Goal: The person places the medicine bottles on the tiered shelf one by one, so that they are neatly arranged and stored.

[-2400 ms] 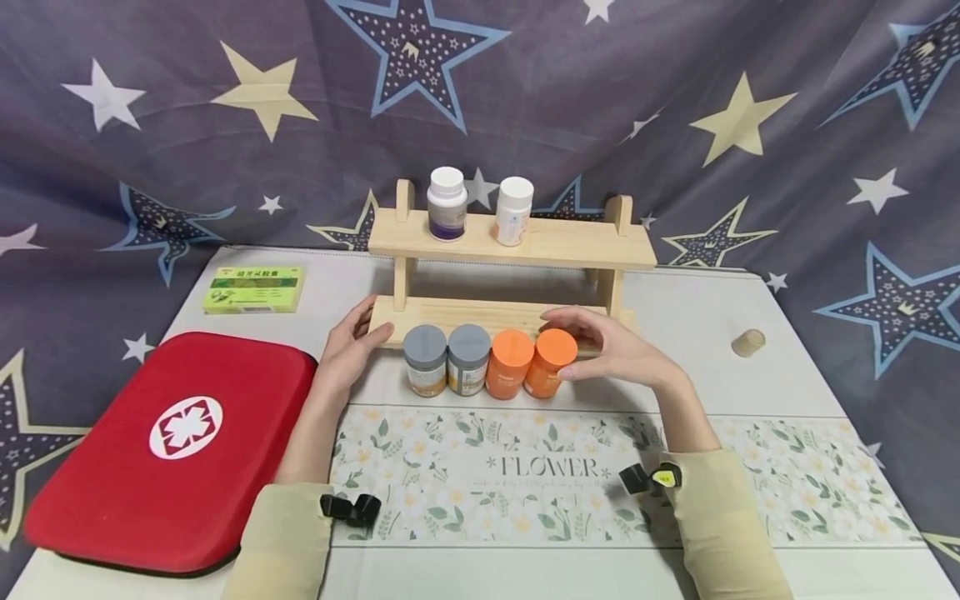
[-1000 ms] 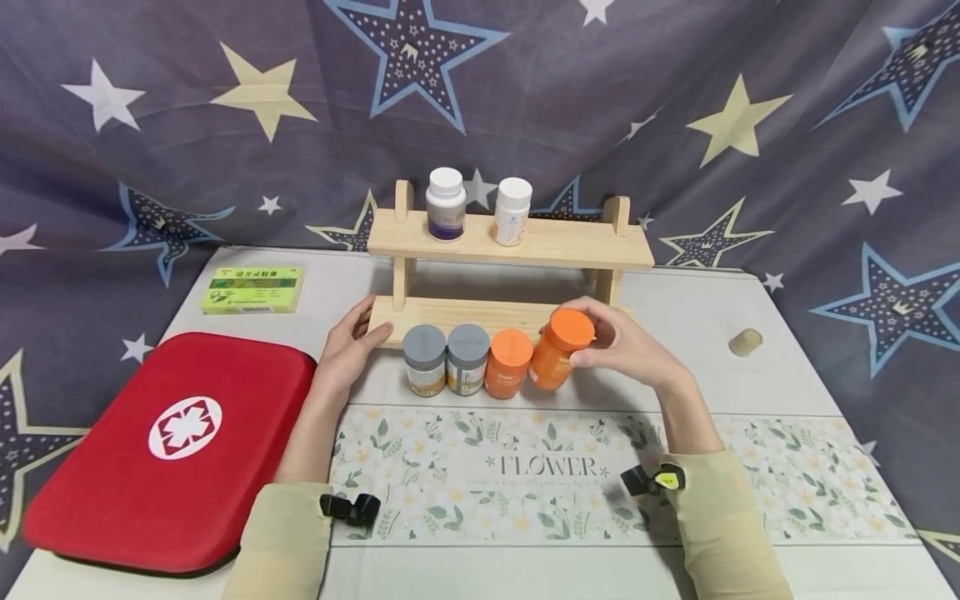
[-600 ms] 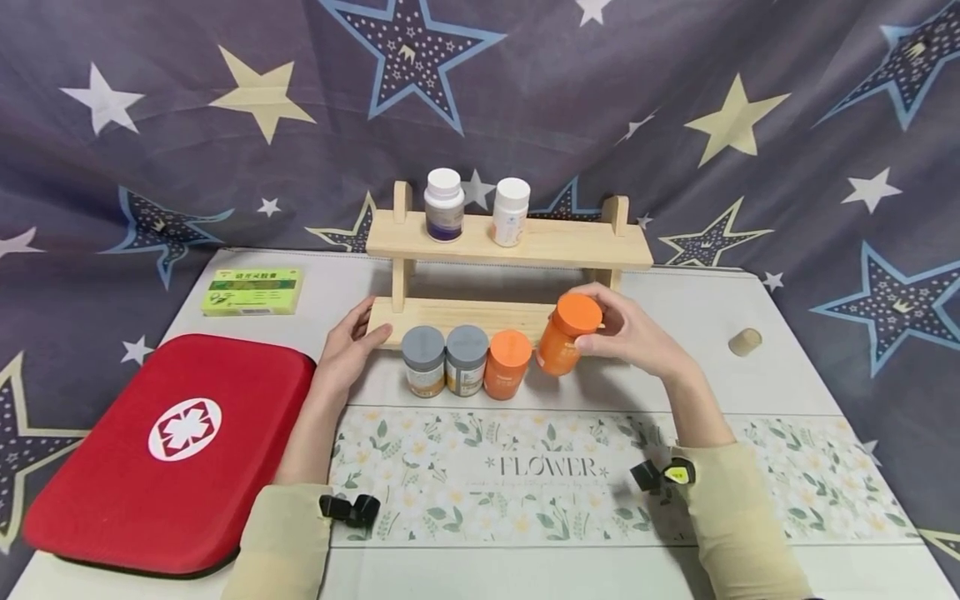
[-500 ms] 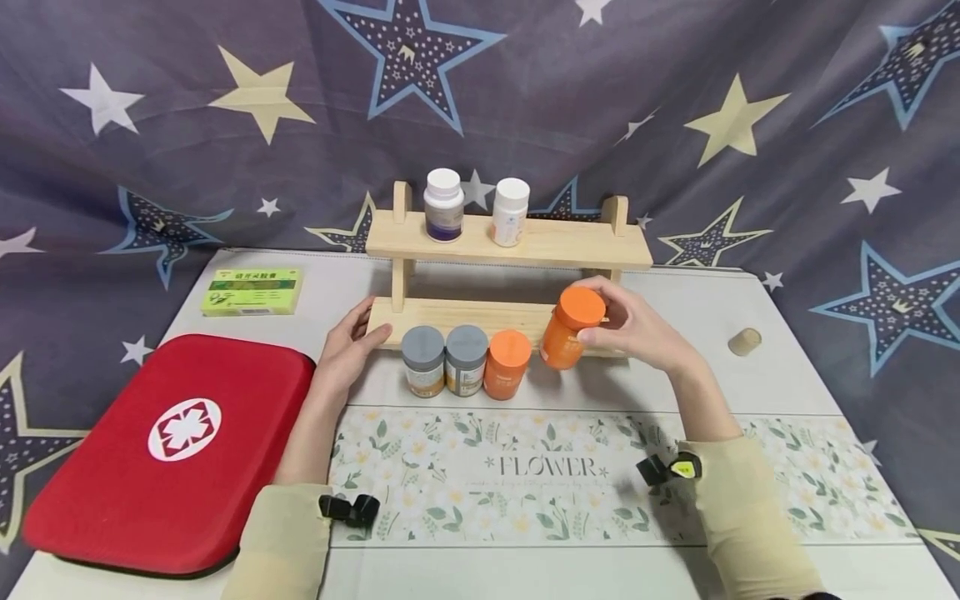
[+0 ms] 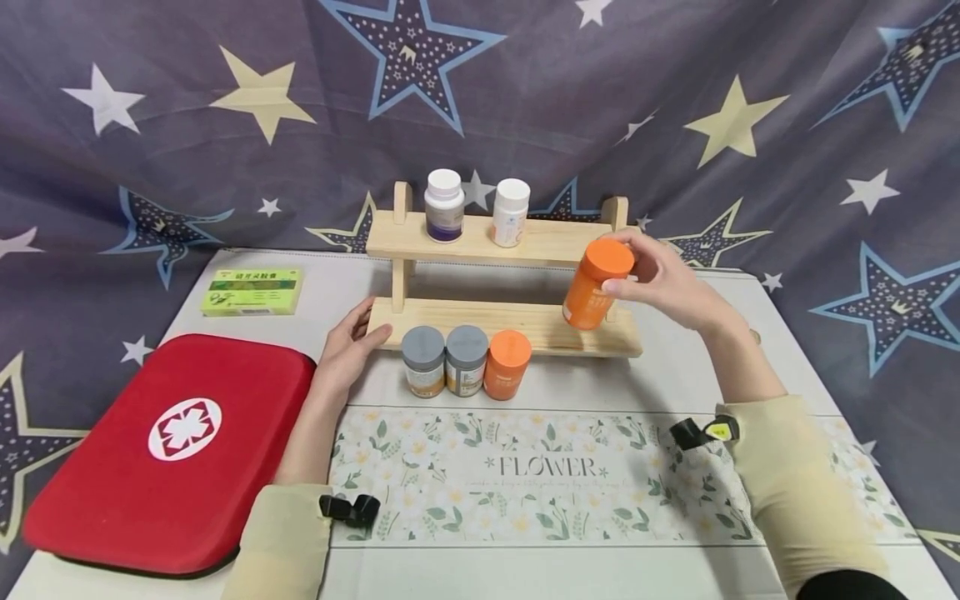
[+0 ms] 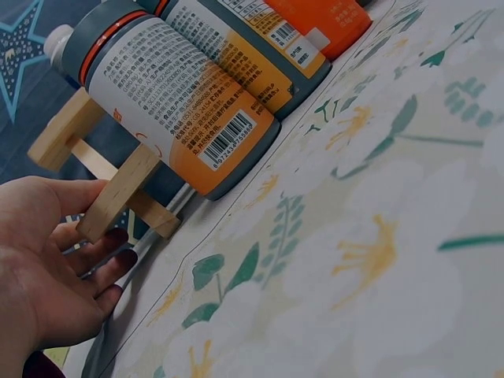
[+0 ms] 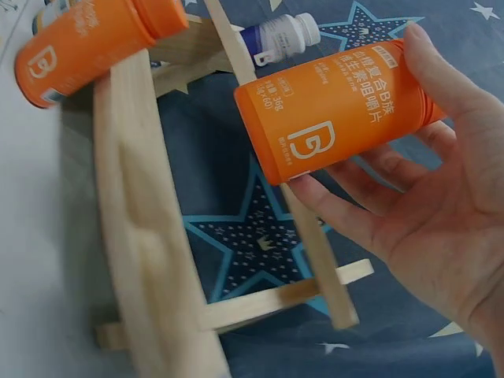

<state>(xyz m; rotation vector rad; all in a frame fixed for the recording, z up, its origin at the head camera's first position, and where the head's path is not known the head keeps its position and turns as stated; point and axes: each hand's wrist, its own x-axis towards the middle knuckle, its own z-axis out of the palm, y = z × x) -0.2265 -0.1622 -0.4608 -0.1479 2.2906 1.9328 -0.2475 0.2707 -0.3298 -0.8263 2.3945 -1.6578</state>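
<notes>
My right hand (image 5: pixel 663 279) holds an orange supplement bottle (image 5: pixel 588 296) by its sides, slightly tilted. The bottle is in the air by the right end of the two-tier wooden shelf (image 5: pixel 465 321). In the right wrist view, thumb and fingers lie round the orange bottle (image 7: pixel 339 114). At the shelf's left end, my left hand (image 5: pixel 347 350) pinches the lower board, as the left wrist view shows with the hand (image 6: pixel 59 260) at the board end. Before the shelf stand two grey-lidded bottles (image 5: pixel 424 362) and a second orange bottle (image 5: pixel 506 367), side by side.
Two white-capped bottles (image 5: pixel 445 206) stand on the upper board. A red first-aid case (image 5: pixel 225 475) lies at the left, a green medicine box (image 5: pixel 251 292) behind it. A small cork-like stub (image 5: pixel 755 337) at the right is mostly hidden by my right wrist.
My right hand has taken hold of the rightmost orange bottle, lifted it from the row and carried it up and right. The left hand has stayed on the shelf end.
</notes>
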